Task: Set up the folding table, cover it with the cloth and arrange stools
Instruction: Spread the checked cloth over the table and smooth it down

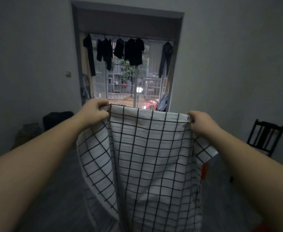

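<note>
A white cloth (pixel 150 161) with a black grid pattern hangs in front of me, held up by its top edge. My left hand (pixel 95 111) pinches the upper left corner, and my right hand (pixel 201 122) pinches the upper right corner. Both arms are stretched forward at about chest height. The cloth drapes down in folds and hides whatever stands below it. A red shape (pixel 204 171) shows at the cloth's right edge; I cannot tell what it is. The folding table is not visible.
A dark wooden chair (pixel 265 137) stands by the right wall. A black bag (pixel 57 118) and a pile of fabric (pixel 26 134) lie by the left wall. Ahead, a doorway (pixel 129 67) opens to a barred balcony with hanging dark clothes.
</note>
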### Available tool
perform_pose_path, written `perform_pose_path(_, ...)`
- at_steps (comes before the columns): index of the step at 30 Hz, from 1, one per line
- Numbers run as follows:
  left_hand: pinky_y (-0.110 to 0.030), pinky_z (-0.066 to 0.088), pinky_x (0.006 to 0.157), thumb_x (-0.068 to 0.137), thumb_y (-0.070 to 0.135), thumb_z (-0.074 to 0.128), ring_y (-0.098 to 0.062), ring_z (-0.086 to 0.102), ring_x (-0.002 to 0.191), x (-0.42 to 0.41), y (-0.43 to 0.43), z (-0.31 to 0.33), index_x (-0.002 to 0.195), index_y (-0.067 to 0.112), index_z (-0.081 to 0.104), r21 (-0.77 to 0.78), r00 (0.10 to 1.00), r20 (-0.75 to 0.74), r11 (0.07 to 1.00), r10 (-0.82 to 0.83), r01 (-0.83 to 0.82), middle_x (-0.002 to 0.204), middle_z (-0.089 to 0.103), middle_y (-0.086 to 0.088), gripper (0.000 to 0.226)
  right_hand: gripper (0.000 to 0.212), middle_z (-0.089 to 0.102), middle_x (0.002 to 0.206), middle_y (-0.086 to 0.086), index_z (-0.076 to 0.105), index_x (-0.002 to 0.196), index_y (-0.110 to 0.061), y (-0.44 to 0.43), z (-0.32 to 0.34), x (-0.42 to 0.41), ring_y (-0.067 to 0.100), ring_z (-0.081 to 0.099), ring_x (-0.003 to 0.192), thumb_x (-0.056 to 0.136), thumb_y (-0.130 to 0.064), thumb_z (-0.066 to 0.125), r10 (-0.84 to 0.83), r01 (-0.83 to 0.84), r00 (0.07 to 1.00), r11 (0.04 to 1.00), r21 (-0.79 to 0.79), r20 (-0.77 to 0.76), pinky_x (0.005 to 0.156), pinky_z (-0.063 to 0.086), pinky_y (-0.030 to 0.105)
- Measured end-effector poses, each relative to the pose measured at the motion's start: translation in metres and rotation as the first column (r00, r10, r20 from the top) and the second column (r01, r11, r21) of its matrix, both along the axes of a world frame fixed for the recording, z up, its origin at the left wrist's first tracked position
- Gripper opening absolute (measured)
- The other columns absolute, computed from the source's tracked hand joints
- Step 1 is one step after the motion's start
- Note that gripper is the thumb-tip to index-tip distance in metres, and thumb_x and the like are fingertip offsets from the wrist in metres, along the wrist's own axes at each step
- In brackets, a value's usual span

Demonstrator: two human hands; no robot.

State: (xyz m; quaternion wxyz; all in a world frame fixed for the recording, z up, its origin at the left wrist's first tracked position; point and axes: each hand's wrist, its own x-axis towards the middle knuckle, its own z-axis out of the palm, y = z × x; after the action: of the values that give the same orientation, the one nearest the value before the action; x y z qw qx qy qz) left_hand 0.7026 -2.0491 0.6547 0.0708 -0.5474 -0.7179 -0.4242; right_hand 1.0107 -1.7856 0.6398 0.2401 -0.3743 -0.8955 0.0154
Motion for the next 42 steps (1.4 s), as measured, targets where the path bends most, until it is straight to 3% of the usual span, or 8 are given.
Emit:
perform_pose_path(5,-0.032,0.038,0.067,0.085,0.010,0.062,-0.021,0.050,0.076,-0.019,-0.010,0.016,0.076,0.026,0.045,-0.137,0.961,-0.247,0.978,0.122,-0.160,0.076,0.051,0.002,0.025,0.020,0.049,0.091,0.005,0.057,0.090,-0.018,0.008,0.013,0.005,0.032,0.055,0.094,0.080,0.000,0.058,-0.014,0.005,0.995,0.996,0.089,0.095,0.071,0.033,0.030)
perform_pose_path(10,-0.039,0.048,0.075,0.088,0.022,0.070,-0.026,0.056,0.086,-0.036,-0.010,0.029,0.091,0.019,0.049,-0.244,0.918,-0.385,0.949,0.095,-0.200,0.091,0.059,-0.004,0.021,0.030,0.061,0.102,0.014,0.066,0.106,-0.012,0.019,0.026,0.006,0.037,0.058,0.099,0.080,0.002,0.059,-0.023,0.006,0.997,0.977,0.212,0.077,0.080,0.046,0.038)
perform_pose_path(16,-0.031,0.039,0.071,0.087,0.030,0.074,-0.022,0.053,0.086,-0.048,0.000,0.033,0.103,0.012,0.061,-0.397,0.882,-0.470,0.887,0.023,-0.235,0.093,0.059,-0.002,0.028,0.027,0.052,0.090,0.007,0.071,0.104,-0.011,0.034,0.035,0.005,0.036,0.057,0.093,0.083,0.000,0.058,-0.070,0.030,0.986,0.967,0.254,0.149,0.076,0.045,0.036)
perform_pose_path(21,-0.033,0.045,0.072,0.084,0.024,0.075,-0.022,0.057,0.082,-0.062,0.018,0.022,0.095,0.011,0.066,-0.504,0.894,-0.448,0.823,0.008,-0.260,0.090,0.064,-0.004,0.019,0.030,0.056,0.092,0.010,0.070,0.104,-0.012,0.050,0.035,0.003,0.034,0.056,0.088,0.082,0.004,0.056,-0.050,0.003,0.989,0.950,0.311,0.142,0.072,0.042,0.034)
perform_pose_path(26,-0.032,0.045,0.071,0.082,0.025,0.076,-0.022,0.058,0.082,-0.075,0.055,-0.001,0.092,0.017,0.065,-0.567,0.910,-0.414,0.777,0.018,-0.274,0.088,0.063,-0.002,0.017,0.028,0.065,0.093,0.015,0.061,0.102,-0.024,0.086,0.021,-0.002,0.036,0.063,0.085,0.082,-0.006,0.056,-0.107,0.065,0.982,0.965,0.255,0.156,0.072,0.055,0.040)
perform_pose_path(33,-0.035,0.049,0.079,0.089,0.016,0.063,-0.025,0.061,0.089,-0.094,0.134,-0.033,0.103,0.016,0.073,-0.483,0.897,-0.422,0.806,0.130,-0.343,0.100,0.070,-0.008,0.018,0.011,0.068,0.093,0.014,0.063,0.089,-0.019,0.160,-0.021,-0.024,0.033,0.062,0.087,0.084,-0.010,0.060,-0.064,0.026,0.939,0.993,0.117,0.338,0.073,0.051,0.036)
perform_pose_path(38,-0.037,0.050,0.087,0.091,0.008,0.058,-0.030,0.062,0.102,-0.101,0.202,-0.036,0.121,0.015,0.069,-0.431,0.890,-0.425,0.829,0.163,-0.357,0.117,0.069,-0.010,0.033,0.012,0.067,0.086,0.014,0.067,0.090,-0.013,0.224,-0.033,-0.046,0.033,0.062,0.081,0.083,-0.007,0.059,-0.107,0.063,0.926,0.989,0.133,0.362,0.072,0.055,0.040)
perform_pose_path(42,-0.038,0.048,0.086,0.093,0.006,0.055,-0.033,0.061,0.105,-0.107,0.245,-0.029,0.122,0.013,0.068,-0.432,0.878,-0.439,0.812,0.190,-0.392,0.116,0.068,-0.013,0.033,0.019,0.053,0.075,0.009,0.056,0.084,-0.019,0.259,-0.029,-0.062,0.032,0.054,0.073,0.083,0.000,0.054,-0.164,0.123,0.942,0.980,0.154,0.294,0.064,0.048,0.036)
